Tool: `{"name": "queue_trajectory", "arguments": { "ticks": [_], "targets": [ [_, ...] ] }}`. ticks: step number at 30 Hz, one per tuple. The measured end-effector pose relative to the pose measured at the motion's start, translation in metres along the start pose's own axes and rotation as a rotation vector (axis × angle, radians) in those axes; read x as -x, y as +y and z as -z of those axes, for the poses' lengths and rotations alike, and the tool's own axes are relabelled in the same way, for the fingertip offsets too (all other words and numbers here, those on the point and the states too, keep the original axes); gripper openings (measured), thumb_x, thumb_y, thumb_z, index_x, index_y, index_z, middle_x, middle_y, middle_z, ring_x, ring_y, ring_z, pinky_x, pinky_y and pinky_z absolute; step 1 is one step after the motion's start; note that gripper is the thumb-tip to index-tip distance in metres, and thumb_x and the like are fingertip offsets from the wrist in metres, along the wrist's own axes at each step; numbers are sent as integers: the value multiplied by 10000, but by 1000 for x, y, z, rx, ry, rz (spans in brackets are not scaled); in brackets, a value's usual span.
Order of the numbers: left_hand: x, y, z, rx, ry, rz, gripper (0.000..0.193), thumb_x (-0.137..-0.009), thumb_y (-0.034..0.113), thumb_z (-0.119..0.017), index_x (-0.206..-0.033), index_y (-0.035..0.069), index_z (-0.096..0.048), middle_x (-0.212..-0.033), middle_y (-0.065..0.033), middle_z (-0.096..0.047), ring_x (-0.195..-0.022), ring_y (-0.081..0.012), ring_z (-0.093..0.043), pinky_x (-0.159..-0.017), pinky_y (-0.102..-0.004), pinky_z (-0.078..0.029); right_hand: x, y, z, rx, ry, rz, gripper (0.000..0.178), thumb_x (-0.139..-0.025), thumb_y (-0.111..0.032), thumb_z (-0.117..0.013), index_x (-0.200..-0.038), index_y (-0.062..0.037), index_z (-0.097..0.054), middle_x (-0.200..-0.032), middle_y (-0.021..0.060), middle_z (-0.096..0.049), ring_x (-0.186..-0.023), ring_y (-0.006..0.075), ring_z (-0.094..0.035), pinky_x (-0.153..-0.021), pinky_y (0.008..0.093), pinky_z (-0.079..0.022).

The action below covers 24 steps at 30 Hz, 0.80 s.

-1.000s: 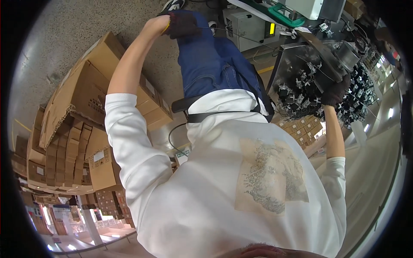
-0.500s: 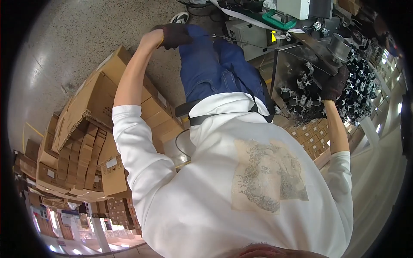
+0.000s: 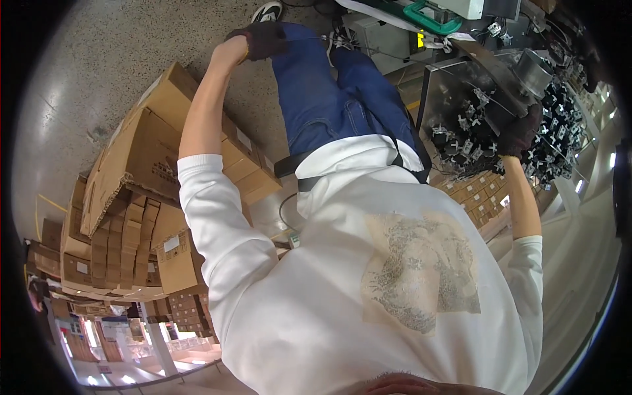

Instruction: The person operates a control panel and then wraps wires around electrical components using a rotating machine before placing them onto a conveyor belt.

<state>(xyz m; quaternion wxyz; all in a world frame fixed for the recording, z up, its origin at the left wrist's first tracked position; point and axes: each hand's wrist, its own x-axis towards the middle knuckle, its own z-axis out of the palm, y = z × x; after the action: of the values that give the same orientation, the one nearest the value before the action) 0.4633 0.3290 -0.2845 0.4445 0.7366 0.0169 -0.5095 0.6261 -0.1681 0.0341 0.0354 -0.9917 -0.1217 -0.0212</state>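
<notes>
My left hand [image 3: 263,41], in a dark glove, is closed beside my left thigh at the upper left. From it a thin cable [image 3: 375,50] with small metal bits runs to the right, past my knees. Its other end reaches my right hand [image 3: 523,131], also dark-gloved and closed around it; the fingers are partly hidden. Beneath and around the right hand lies a heap of small black parts with silver metal clips [image 3: 556,135]. A metal cylinder [image 3: 533,72] stands just beyond that hand, near a flat dark plate [image 3: 490,69].
Stacked cardboard boxes [image 3: 148,151] stand close on my left. A grey machine cabinet [image 3: 385,49] is ahead, below a green-handled clamp-like tool [image 3: 431,20]. More small boxes [image 3: 484,197] show below the heap. Speckled floor [image 3: 151,39] lies at the upper left.
The view has shifted slightly. Both hands keep their hold on the cable and stay in nearly the same places. My right foot has come into sight beside the cabinet.
</notes>
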Motion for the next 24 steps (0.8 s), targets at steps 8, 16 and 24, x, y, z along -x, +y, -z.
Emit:
{"name": "queue_trajectory", "arguments": {
  "ticks": [8, 16, 24],
  "targets": [
    [22, 15, 13, 57, -102, 80, 511, -913, 479, -633, -1232, 84, -688, -869, -59, -708, -651, -139, -631, -539, -298, -496, -2, -28, 7, 181, -38, -7, 457, -1068, -341, -377, -1211, 29, -603, -1184, 143, -601, -1104, 270, -542, -1022, 393, -396],
    [37, 12, 0, 124, -121, 99, 501, -898, 445, -662, -1227, 67, -683, -807, -60, -677, -636, -144, -626, -556, -317, -502, -6, -44, 12, 77, -81, 18, 405, -1044, -296, -411, -1206, 22, -603, -1193, 164, -590, -1134, 295, -546, -1008, 393, -406],
    [38, 18, 9, 29, -192, 126, 500, -905, 456, -667, -1196, 49, -681, -786, -60, -665, -638, -151, -619, -580, -320, -499, -4, -65, 19, 324, -132, 86, 316, -932, -62, -517, -1245, -33, -554, -1271, 215, -554, -1181, 407, -538, -995, 432, -436]
  ]
}}
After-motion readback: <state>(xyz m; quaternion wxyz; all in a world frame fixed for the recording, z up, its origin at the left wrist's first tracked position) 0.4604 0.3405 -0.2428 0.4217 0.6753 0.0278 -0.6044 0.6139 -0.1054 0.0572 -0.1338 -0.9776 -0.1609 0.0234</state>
